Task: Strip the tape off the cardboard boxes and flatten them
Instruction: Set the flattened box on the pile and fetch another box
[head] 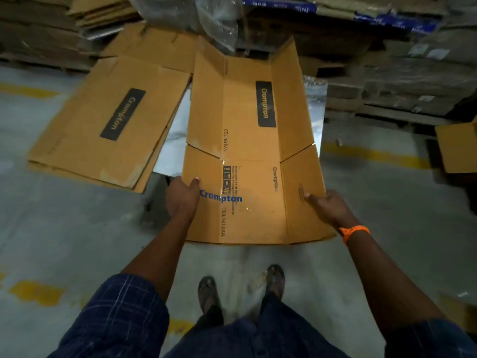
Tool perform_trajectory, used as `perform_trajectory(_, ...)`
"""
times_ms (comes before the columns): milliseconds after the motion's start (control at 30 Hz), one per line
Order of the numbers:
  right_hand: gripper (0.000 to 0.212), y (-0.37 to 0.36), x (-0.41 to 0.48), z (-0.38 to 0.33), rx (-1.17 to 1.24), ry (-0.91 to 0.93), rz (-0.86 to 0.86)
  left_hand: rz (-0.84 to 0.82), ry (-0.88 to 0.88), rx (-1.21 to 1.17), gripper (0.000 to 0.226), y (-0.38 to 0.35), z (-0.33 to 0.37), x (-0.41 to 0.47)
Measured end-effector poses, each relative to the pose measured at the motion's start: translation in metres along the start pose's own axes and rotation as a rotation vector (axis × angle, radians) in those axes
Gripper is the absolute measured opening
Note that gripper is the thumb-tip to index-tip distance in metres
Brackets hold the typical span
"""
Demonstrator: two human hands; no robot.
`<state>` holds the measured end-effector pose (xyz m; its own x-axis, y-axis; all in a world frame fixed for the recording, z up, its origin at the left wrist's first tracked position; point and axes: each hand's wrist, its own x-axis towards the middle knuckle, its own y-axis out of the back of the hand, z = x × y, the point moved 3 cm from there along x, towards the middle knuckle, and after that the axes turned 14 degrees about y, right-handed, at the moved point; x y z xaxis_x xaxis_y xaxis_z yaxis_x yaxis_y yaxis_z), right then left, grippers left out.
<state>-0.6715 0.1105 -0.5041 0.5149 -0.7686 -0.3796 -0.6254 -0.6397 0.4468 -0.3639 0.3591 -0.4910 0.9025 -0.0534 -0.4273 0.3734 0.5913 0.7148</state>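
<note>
A long brown Crompton ceiling-fan box (247, 140) is held out in front of me above the floor, its side panels and end flaps folded up so it forms a shallow trough. My left hand (182, 195) grips the near left flap, thumb on top. My right hand (327, 206), an orange band on its wrist, grips the near right flap. A strip of clear tape (233, 192) shines along the box's near centre. To the left, a pile of flattened Crompton boxes (108, 125) lies on the floor.
Stacks of cardboard on pallets (402, 81) and plastic wrap (206, 19) line the far side. A silver sheet (313, 104) lies under the held box. Another brown box (456, 148) sits at the right edge. The grey concrete floor (64, 228) has yellow markings; my feet are below.
</note>
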Motion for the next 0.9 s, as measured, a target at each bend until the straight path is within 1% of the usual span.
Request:
perform_trajectory(67, 0.034, -0.032, -0.023, -0.025, 0.039, 0.066, 0.060, 0.046, -0.091, 0.050, 0.041, 0.034, 0.011, 0.010)
perform_trajectory(167, 0.034, -0.083, -0.055, -0.056, 0.115, 0.136, 0.125, 0.125, -0.188, 0.099, 0.039, 0.092, 0.019, 0.033)
perform_trajectory(300, 0.034, -0.146, -0.076, -0.094, 0.200, 0.210, 0.156, 0.210, -0.213, 0.123, 0.040, 0.168, 0.010, 0.073)
perform_trajectory(400, 0.040, -0.186, -0.073, -0.131, 0.258, 0.241, 0.128, 0.260, -0.201, 0.123, 0.041, 0.219, 0.000, 0.103)
perform_trajectory(433, 0.040, -0.198, -0.071, -0.145, 0.266, 0.252, 0.115, 0.281, -0.199, 0.130, 0.041, 0.234, -0.004, 0.115)
perform_trajectory(500, 0.031, -0.224, -0.064, -0.170, 0.285, 0.285, 0.085, 0.321, -0.193, 0.148, 0.042, 0.260, -0.013, 0.142)
perform_trajectory(567, 0.024, -0.251, -0.054, -0.190, 0.304, 0.311, 0.062, 0.349, -0.174, 0.169, 0.041, 0.280, -0.022, 0.171)
perform_trajectory(700, 0.020, -0.307, -0.024, -0.211, 0.355, 0.289, 0.038, 0.362, -0.135, 0.227, 0.040, 0.300, -0.029, 0.232)
perform_trajectory(900, 0.021, -0.375, 0.042, -0.233, 0.388, 0.253, 0.073, 0.350, -0.159, 0.295, 0.038, 0.303, 0.003, 0.330)
